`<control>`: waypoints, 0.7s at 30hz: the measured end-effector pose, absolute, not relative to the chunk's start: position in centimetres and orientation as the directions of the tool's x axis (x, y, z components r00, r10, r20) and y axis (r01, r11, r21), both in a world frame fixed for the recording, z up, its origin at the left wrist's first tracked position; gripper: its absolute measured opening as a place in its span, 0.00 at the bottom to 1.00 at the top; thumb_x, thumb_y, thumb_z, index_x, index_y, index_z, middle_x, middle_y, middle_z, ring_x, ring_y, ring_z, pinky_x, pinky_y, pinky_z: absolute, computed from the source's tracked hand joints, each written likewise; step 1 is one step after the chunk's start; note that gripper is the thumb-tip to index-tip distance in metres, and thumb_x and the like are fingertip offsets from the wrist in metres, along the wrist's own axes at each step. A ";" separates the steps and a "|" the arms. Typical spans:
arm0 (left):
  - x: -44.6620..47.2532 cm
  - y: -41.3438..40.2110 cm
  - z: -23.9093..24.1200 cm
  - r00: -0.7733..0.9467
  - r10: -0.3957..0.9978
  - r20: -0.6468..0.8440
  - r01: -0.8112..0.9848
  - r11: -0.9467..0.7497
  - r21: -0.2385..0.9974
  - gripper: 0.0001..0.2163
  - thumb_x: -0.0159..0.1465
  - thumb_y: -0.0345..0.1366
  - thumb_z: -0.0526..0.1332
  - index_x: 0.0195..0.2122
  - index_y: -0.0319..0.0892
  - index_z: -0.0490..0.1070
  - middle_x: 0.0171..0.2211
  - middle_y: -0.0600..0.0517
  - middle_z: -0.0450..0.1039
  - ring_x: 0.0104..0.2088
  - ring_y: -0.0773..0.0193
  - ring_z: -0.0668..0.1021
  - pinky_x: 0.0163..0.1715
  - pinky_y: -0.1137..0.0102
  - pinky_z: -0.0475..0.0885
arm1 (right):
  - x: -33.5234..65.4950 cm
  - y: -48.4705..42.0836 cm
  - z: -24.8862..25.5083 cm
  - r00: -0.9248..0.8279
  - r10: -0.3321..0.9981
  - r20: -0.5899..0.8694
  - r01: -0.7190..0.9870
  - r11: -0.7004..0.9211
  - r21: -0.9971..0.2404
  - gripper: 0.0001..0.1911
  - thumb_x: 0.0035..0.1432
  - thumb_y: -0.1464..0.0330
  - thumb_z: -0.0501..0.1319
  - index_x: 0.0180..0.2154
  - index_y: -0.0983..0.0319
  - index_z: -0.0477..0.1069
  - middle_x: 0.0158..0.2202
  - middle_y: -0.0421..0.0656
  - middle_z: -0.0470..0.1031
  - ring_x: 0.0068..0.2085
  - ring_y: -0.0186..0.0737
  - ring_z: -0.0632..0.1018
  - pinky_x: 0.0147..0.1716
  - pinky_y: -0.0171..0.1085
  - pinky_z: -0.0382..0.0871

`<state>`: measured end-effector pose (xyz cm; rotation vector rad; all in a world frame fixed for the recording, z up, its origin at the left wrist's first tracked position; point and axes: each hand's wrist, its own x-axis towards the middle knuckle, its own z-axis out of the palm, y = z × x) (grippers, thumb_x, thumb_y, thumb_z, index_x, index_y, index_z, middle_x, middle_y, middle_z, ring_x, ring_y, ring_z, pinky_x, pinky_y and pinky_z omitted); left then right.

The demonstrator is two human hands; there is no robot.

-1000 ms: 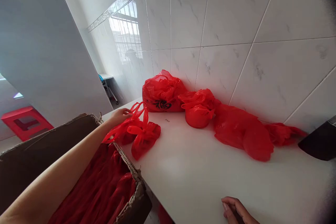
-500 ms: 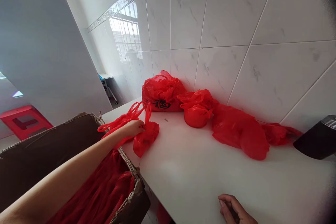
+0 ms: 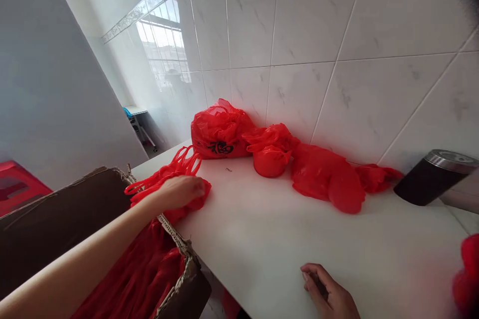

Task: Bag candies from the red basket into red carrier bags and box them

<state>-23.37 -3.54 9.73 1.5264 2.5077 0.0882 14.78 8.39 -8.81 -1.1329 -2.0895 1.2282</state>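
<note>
My left hand [image 3: 182,191] lies on top of a small red plastic bag [image 3: 175,177] at the left edge of the white counter [image 3: 299,239], fingers curled over it and pressing it down. The bag's looped handles stick out behind my hand. My right hand [image 3: 329,294] rests on the counter's near edge with the fingers curled in; something dark shows under them that I cannot make out. A full red bag with black print [image 3: 219,132], a small knotted red bag [image 3: 270,153] and flat red bags [image 3: 329,179] lie along the tiled wall.
An open cardboard box [image 3: 75,219] with red material [image 3: 149,269] inside stands left of the counter, below my left arm. A dark cylinder with a metal rim [image 3: 434,177] lies at the right. A blurred red thing [image 3: 467,274] shows at the right edge.
My left hand moved from the bag's handles onto its body and flattened it against the counter. The view shifted right, bringing the dark cylinder further in. My right hand stayed put.
</note>
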 end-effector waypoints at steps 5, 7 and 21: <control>-16.0 0.1 7.5 -0.077 0.931 -0.357 0.924 0.201 0.326 0.12 0.58 0.46 0.59 0.38 0.51 0.78 0.36 0.51 0.80 0.33 0.57 0.78 0.31 0.70 0.66 | 15.6 8.2 -7.1 -0.621 0.784 -0.024 0.323 0.228 -0.918 0.20 0.63 0.55 0.50 0.45 0.57 0.74 0.33 0.42 0.75 0.34 0.38 0.76 0.37 0.35 0.71; -13.8 2.1 6.7 0.001 0.932 -0.362 0.906 0.152 0.394 0.13 0.58 0.47 0.59 0.39 0.51 0.79 0.37 0.50 0.80 0.34 0.55 0.79 0.32 0.69 0.66 | 16.6 9.8 -5.2 -0.603 0.797 0.034 0.332 0.289 -0.898 0.18 0.63 0.58 0.51 0.48 0.56 0.72 0.37 0.42 0.75 0.36 0.38 0.76 0.37 0.36 0.70; 4.4 13.6 0.1 0.229 0.957 -0.178 0.711 -0.040 0.702 0.14 0.58 0.41 0.57 0.41 0.48 0.78 0.38 0.47 0.80 0.35 0.54 0.78 0.34 0.66 0.67 | 16.3 33.8 -1.1 0.219 0.951 0.217 0.590 0.048 -0.806 0.22 0.61 0.68 0.50 0.56 0.60 0.67 0.58 0.53 0.63 0.57 0.50 0.67 0.54 0.47 0.60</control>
